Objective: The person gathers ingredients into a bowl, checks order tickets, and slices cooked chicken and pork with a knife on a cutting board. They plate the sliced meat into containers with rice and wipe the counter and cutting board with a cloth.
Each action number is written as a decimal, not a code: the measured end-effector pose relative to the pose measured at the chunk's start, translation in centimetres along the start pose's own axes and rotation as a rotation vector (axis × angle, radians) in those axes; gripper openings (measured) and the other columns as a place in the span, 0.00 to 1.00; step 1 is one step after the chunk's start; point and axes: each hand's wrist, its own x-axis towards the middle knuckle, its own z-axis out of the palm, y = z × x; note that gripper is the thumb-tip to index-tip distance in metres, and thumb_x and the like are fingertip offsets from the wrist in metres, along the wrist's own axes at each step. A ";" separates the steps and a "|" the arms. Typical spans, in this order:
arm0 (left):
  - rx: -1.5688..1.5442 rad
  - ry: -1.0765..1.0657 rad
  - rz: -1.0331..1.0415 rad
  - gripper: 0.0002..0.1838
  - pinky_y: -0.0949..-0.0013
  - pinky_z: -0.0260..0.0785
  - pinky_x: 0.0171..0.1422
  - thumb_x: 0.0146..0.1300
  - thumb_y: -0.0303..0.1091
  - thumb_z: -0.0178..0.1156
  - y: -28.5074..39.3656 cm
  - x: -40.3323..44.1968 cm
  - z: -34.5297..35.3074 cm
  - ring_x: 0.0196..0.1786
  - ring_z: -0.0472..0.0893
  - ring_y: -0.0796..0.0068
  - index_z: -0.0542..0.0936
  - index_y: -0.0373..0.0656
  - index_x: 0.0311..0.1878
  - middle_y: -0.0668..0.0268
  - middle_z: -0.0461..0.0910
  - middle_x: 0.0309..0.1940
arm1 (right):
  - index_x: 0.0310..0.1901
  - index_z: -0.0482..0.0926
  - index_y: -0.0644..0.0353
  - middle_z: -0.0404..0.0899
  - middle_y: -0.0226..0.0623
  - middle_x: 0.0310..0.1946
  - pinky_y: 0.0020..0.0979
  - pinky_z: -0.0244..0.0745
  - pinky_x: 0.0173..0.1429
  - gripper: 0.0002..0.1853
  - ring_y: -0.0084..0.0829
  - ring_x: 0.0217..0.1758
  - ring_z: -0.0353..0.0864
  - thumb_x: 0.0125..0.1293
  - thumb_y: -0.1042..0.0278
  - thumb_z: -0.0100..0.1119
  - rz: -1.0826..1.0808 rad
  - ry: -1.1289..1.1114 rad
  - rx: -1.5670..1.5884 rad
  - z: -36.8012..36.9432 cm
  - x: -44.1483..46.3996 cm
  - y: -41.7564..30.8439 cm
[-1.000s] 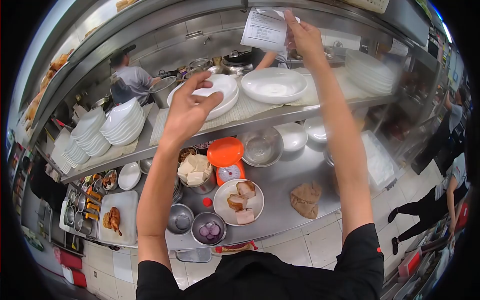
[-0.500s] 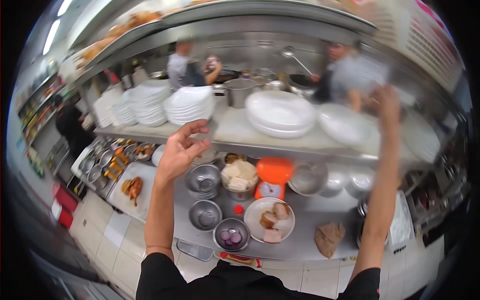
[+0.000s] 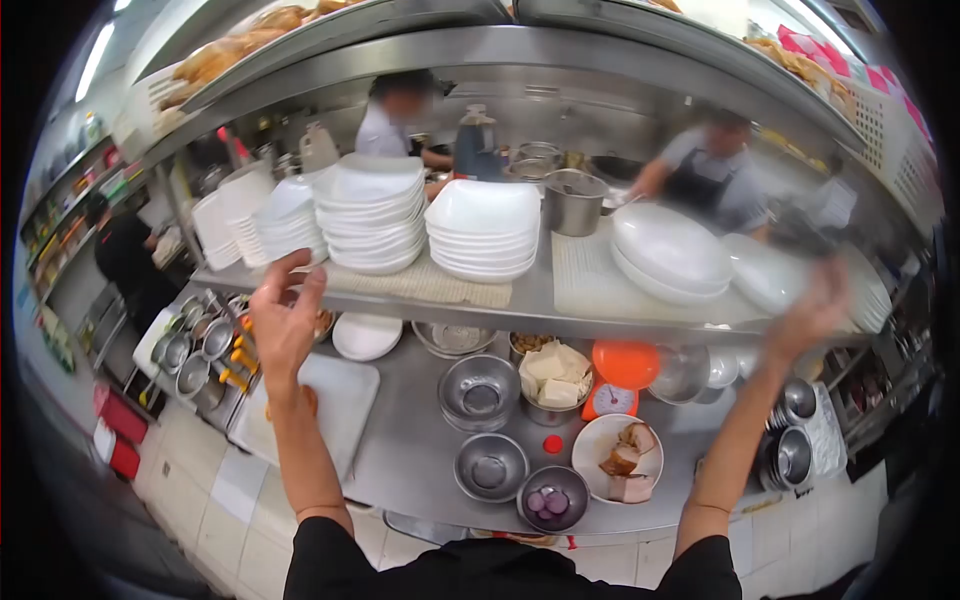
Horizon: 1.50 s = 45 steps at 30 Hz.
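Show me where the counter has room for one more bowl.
Bare steel counter lies between the white tray and the metal bowls; a smaller patch shows between the meat plate and the right forearm. Crowded: around the orange scale.

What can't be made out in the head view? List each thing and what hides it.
All in the head view:
Right hand: blurred, so whether it holds anything can't be told.
Brown food on the tray: mostly hidden by the left forearm.
Scale dial: its markings are too small to read.
Golden food on the top shelf: partly cut off by the top edge.
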 end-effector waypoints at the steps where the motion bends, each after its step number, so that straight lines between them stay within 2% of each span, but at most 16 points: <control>1: 0.152 0.051 0.161 0.17 0.68 0.72 0.46 0.62 0.33 0.67 -0.2 1.1 -0.2 0.42 0.80 0.70 0.81 0.37 0.53 0.60 0.83 0.43 | 0.49 0.77 0.61 0.78 0.37 0.53 0.31 0.71 0.59 0.13 0.31 0.57 0.76 0.62 0.79 0.63 -0.002 -0.189 0.156 1.3 -2.7 -1.4; 5: 0.343 0.068 0.639 0.18 0.59 0.65 0.62 0.63 0.39 0.65 -1.7 6.3 1.1 0.57 0.77 0.54 0.81 0.37 0.51 0.52 0.80 0.52 | 0.49 0.79 0.59 0.80 0.38 0.53 0.37 0.70 0.60 0.18 0.35 0.58 0.77 0.57 0.71 0.70 -0.059 -0.859 -0.048 6.4 -8.8 -7.4; 7: 0.454 0.010 0.730 0.18 0.54 0.60 0.68 0.63 0.40 0.65 -2.4 9.2 2.0 0.60 0.74 0.51 0.81 0.38 0.51 0.51 0.79 0.53 | 0.50 0.80 0.58 0.79 0.40 0.53 0.38 0.70 0.61 0.18 0.39 0.59 0.77 0.57 0.68 0.70 0.013 -0.975 0.021 8.7 -11.1 -8.4; 11: 0.556 -0.264 0.766 0.17 0.53 0.53 0.73 0.63 0.40 0.65 -2.7 12.3 2.8 0.59 0.75 0.48 0.82 0.40 0.50 0.52 0.82 0.50 | 0.51 0.80 0.58 0.79 0.44 0.53 0.42 0.70 0.63 0.17 0.46 0.58 0.77 0.60 0.65 0.67 -0.321 -1.101 0.067 13.2 -14.7 -12.5; 15: 0.227 -0.588 0.492 0.18 0.60 0.67 0.62 0.63 0.43 0.66 -3.5 16.3 3.0 0.45 0.82 0.70 0.84 0.36 0.44 0.57 0.85 0.38 | 0.50 0.81 0.60 0.82 0.48 0.45 0.44 0.73 0.56 0.14 0.50 0.50 0.80 0.62 0.68 0.62 -0.439 -1.289 0.088 17.8 -18.7 -13.9; 17: 0.027 -0.492 0.431 0.17 0.67 0.71 0.52 0.62 0.41 0.68 -2.5 16.8 3.0 0.43 0.79 0.79 0.84 0.34 0.44 0.60 0.86 0.36 | 0.48 0.82 0.62 0.83 0.48 0.41 0.44 0.75 0.52 0.13 0.50 0.46 0.82 0.62 0.69 0.62 -0.383 -1.402 -0.009 19.0 -19.0 -13.3; 19: -0.205 -0.389 0.511 0.17 0.71 0.65 0.32 0.66 0.43 0.64 -3.1 19.0 4.8 0.29 0.73 0.83 0.83 0.35 0.33 0.69 0.80 0.24 | 0.44 0.82 0.65 0.83 0.49 0.36 0.42 0.76 0.48 0.11 0.50 0.41 0.83 0.62 0.69 0.62 -0.446 -1.401 0.001 19.4 -18.1 -14.2; 24: -0.084 0.078 0.450 0.23 0.69 0.57 0.24 0.67 0.44 0.65 0.5 17.5 2.9 0.22 0.64 0.85 0.79 0.36 0.22 0.75 0.70 0.16 | 0.39 0.80 0.65 0.82 0.47 0.32 0.38 0.73 0.43 0.10 0.46 0.35 0.81 0.67 0.65 0.60 -0.257 -1.313 0.068 19.9 -19.1 -14.9; 28: -0.167 0.424 0.801 0.27 0.68 0.53 0.22 0.62 0.50 0.70 2.4 15.4 -0.4 0.20 0.61 0.84 0.77 0.39 0.15 0.73 0.66 0.11 | 0.39 0.79 0.63 0.80 0.46 0.31 0.40 0.70 0.40 0.11 0.47 0.33 0.78 0.69 0.62 0.57 -0.287 -1.227 0.041 20.6 -19.3 -13.5; 31: -0.131 0.471 0.999 0.15 0.69 0.72 0.49 0.61 0.38 0.68 -1.2 13.4 -6.2 0.43 0.80 0.79 0.85 0.34 0.41 0.62 0.85 0.35 | 0.39 0.78 0.63 0.79 0.47 0.31 0.41 0.69 0.40 0.11 0.49 0.33 0.77 0.70 0.62 0.56 -0.416 -1.178 0.035 20.8 -19.2 -13.6; 32: 0.188 0.511 0.976 0.15 0.67 0.72 0.47 0.61 0.40 0.67 -1.4 10.5 -8.1 0.38 0.79 0.75 0.83 0.35 0.36 0.63 0.82 0.31 | 0.38 0.76 0.64 0.78 0.48 0.30 0.44 0.68 0.40 0.11 0.52 0.34 0.76 0.70 0.63 0.55 -0.398 -1.192 0.081 20.9 -19.2 -13.5; 36: -0.023 -0.051 0.782 0.35 0.68 0.50 0.26 0.37 0.58 0.80 -3.1 -0.2 -8.7 0.20 0.62 0.74 0.64 0.44 0.17 0.70 0.64 0.17 | 0.37 0.75 0.65 0.77 0.50 0.32 0.47 0.66 0.41 0.10 0.55 0.37 0.74 0.71 0.66 0.54 -0.553 -1.233 0.062 21.3 -18.6 -13.4; 39: 0.220 -0.412 0.595 0.34 0.68 0.56 0.22 0.34 0.55 0.83 -9.2 -4.2 -5.2 0.16 0.66 0.69 0.65 0.46 0.12 0.68 0.60 0.11 | 0.38 0.75 0.66 0.78 0.50 0.32 0.47 0.66 0.42 0.09 0.55 0.37 0.75 0.70 0.67 0.55 -0.538 -1.333 0.050 21.1 -18.4 -14.4; 42: 0.201 -0.411 0.347 0.30 0.64 0.61 0.22 0.38 0.52 0.82 -20.7 -8.6 1.9 0.16 0.70 0.65 0.70 0.44 0.12 0.66 0.70 0.12 | 0.46 0.78 0.65 0.81 0.48 0.41 0.39 0.69 0.52 0.12 0.50 0.46 0.78 0.72 0.64 0.54 -0.555 -1.396 -0.013 21.4 -19.5 -14.9; 43: 0.294 -0.363 0.357 0.31 0.61 0.63 0.20 0.42 0.60 0.77 -23.6 -9.8 3.8 0.17 0.73 0.60 0.73 0.43 0.11 0.63 0.71 0.11 | 0.46 0.78 0.67 0.81 0.50 0.42 0.40 0.70 0.52 0.13 0.52 0.46 0.78 0.72 0.65 0.54 -0.584 -1.451 -0.118 21.7 -19.7 -14.6; 45: 0.203 -0.289 0.376 0.30 0.62 0.66 0.23 0.39 0.58 0.78 -29.6 -11.9 7.0 0.18 0.74 0.64 0.71 0.46 0.11 0.65 0.73 0.13 | 0.47 0.76 0.70 0.80 0.54 0.41 0.39 0.71 0.50 0.13 0.55 0.43 0.78 0.73 0.66 0.52 -0.480 -1.469 -0.261 21.8 -20.0 -15.8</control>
